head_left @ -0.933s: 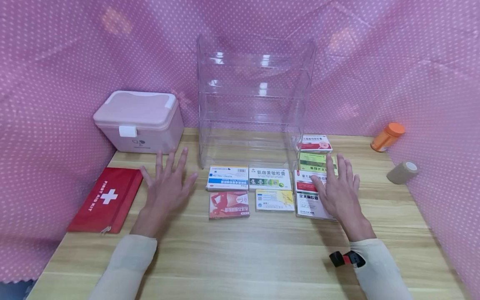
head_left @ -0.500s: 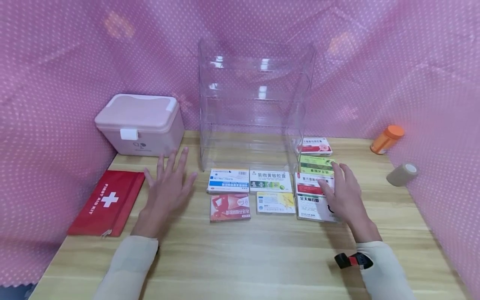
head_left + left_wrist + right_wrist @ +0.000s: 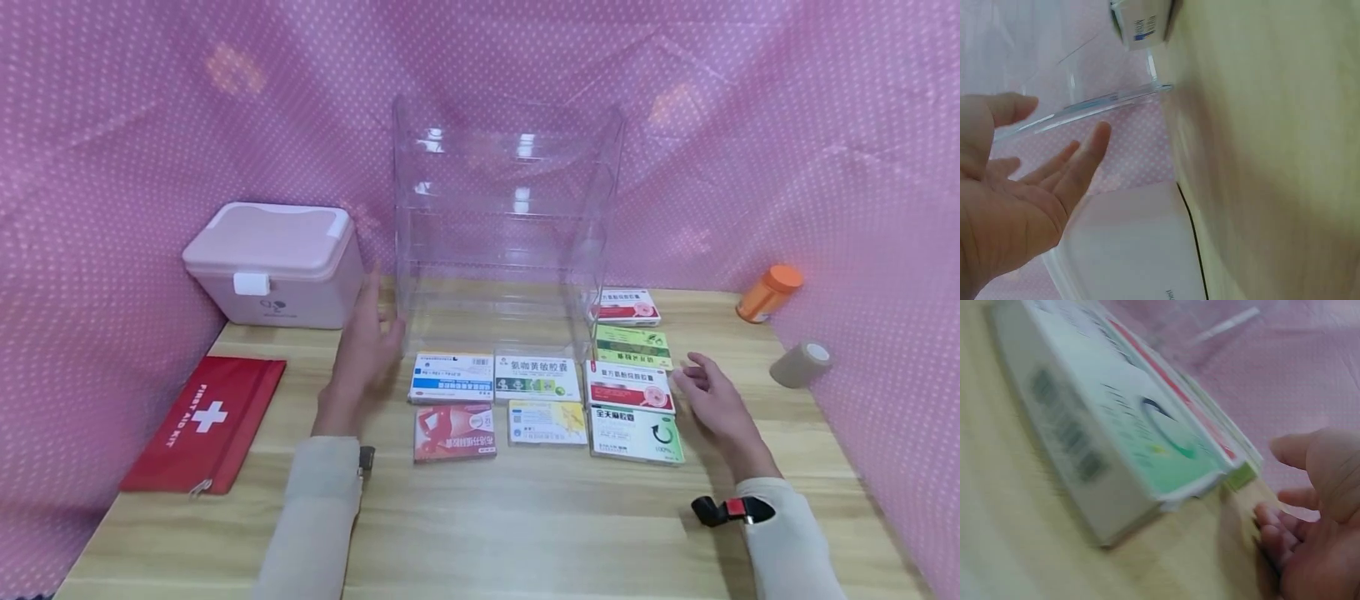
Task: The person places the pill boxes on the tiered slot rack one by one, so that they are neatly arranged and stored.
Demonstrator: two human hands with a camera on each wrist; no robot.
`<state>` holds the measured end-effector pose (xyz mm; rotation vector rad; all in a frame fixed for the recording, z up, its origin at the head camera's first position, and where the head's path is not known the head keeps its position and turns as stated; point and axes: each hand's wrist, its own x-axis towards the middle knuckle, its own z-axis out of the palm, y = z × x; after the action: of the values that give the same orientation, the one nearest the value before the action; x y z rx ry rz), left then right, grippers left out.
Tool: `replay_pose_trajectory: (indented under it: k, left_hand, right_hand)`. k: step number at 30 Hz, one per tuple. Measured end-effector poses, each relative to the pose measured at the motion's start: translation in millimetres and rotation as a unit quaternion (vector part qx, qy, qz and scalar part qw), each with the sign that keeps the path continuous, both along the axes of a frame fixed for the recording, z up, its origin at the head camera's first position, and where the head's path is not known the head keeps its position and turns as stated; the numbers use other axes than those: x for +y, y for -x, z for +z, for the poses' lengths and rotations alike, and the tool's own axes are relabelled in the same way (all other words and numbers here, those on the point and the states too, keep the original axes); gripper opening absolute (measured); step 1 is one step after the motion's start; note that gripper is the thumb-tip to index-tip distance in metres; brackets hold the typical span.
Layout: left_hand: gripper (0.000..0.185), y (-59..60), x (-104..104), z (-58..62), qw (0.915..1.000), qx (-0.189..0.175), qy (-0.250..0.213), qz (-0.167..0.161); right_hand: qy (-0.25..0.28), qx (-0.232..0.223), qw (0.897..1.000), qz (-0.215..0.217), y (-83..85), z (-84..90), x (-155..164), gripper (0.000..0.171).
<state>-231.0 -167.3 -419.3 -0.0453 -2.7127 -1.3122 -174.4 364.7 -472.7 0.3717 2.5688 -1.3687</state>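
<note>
Left hand (image 3: 365,337) upright, flat; right hand (image 3: 712,400) loosely curled.

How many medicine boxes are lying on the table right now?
8: two rows of three before the clear shelf unit, front right one green-and-white, plus two behind the right column. None appear hidden.

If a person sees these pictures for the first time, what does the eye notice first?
First, the tall clear shelf unit at the back centre of the wooden table, with medicine boxes in rows before it. The left hand reaches, fingers straight, toward its left side, beside the pink case. The right hand hovers right of the boxes.
</note>
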Motion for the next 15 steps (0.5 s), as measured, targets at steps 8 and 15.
replay_pose_trajectory:
  k: [8, 15]
  left_hand:
    - [0.089, 5.6, 5.8, -5.3, 0.9991, -0.031, -0.02, 0.022]
    - [0.094, 10.6, 10.6, -6.9, 0.9998, -0.003, -0.004, 0.021]
  right_hand:
    - [0.106, -0.035, 0.994, 0.022, 15.9, 0.1, 17.3, 0.085]
    - [0.073, -0.027, 0.996, 0.041, 18.2, -3.3, 10.0, 0.091]
